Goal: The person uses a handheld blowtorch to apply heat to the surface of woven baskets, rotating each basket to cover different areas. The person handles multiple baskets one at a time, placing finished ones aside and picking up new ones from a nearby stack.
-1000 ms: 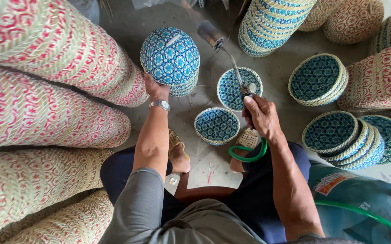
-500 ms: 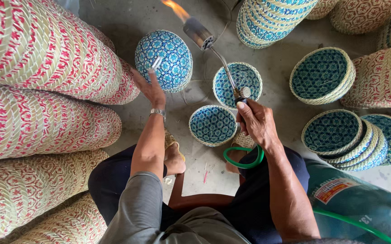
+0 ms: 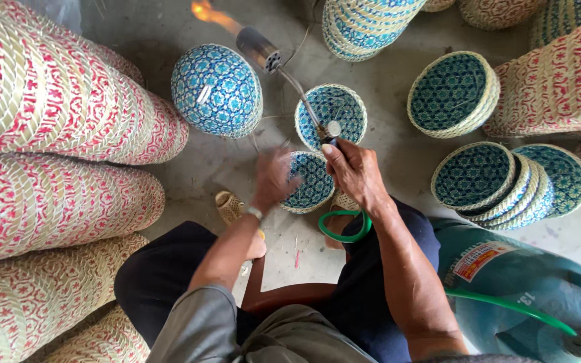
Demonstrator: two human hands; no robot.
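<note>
My right hand (image 3: 356, 171) grips the handle of a gas torch (image 3: 302, 94). Its long tube slants up and left to a metal nozzle (image 3: 258, 48), which throws an orange flame (image 3: 208, 12). My left hand (image 3: 273, 180) is motion-blurred, fingers spread, at the left rim of a small blue-patterned woven basket (image 3: 314, 183) on the floor between my knees. I see nothing held in it. A second small blue basket (image 3: 334, 109) lies open just beyond, under the torch tube. A domed stack of upturned blue baskets (image 3: 216, 91) stands to the left of the nozzle.
Long stacks of red-patterned baskets (image 3: 48, 107) lie along the left. Blue baskets (image 3: 475, 178) are nested at the right, another basket (image 3: 451, 91) sits beyond them, and a stack (image 3: 364, 23) stands at the top. A green hose (image 3: 344, 232) runs to a teal gas cylinder (image 3: 505, 282) at lower right.
My left hand has left the domed blue stack and come down to the small basket near my knees. The torch has swung further up and left, and its flame is lit.
</note>
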